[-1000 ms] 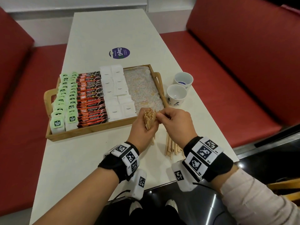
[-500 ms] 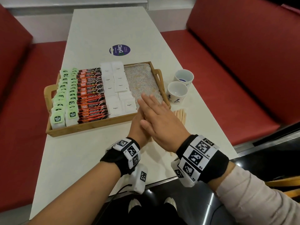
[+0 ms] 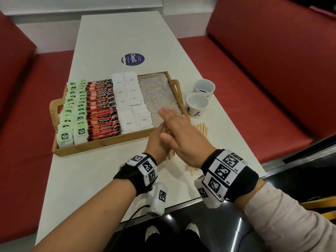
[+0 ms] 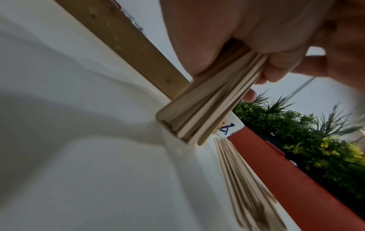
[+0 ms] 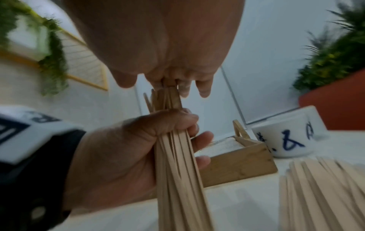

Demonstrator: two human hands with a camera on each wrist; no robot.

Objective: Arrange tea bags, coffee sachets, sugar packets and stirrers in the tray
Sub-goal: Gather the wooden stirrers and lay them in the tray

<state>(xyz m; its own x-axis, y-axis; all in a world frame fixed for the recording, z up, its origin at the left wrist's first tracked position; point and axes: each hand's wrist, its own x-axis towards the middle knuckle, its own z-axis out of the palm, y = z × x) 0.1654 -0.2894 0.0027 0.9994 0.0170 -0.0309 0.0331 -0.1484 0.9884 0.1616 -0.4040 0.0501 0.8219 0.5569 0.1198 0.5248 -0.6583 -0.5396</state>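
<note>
Head view shows my left hand (image 3: 157, 142) wrapped around a bundle of wooden stirrers (image 3: 166, 129), held upright just in front of the tray (image 3: 101, 144) with their lower ends standing on the table (image 3: 87, 179). My right hand (image 3: 179, 135) lies flat, fingers straight and together, pressing down on the top ends of the bundle to level them; it curls round nothing. From the left wrist the bundle (image 4: 205, 109) is a tight sheaf of thin, flat, pale sticks, slightly fanned, their feet meeting the tabletop right beside the tray's wooden wall (image 4: 126, 43). The right wrist view shows the same sheaf (image 5: 175, 156) running up through my left fist (image 5: 126, 148) to my right palm (image 5: 164, 46). The bare strip of the tray floor (image 3: 156, 95) lies just beyond and a little left of my grip, between the sugar packets (image 3: 131, 104) and the right-hand handle, and it runs away from me. So I judge the sheaf must tip from upright to lying flat, long axis pointing away. My left hand is nearer that strip and already carries them. More loose stirrers (image 3: 198, 142) lie on the table under my right hand, near two cups (image 3: 197, 104). The tea bags (image 3: 72, 115) and coffee sachets (image 3: 103, 110) already fill their rows.
</note>
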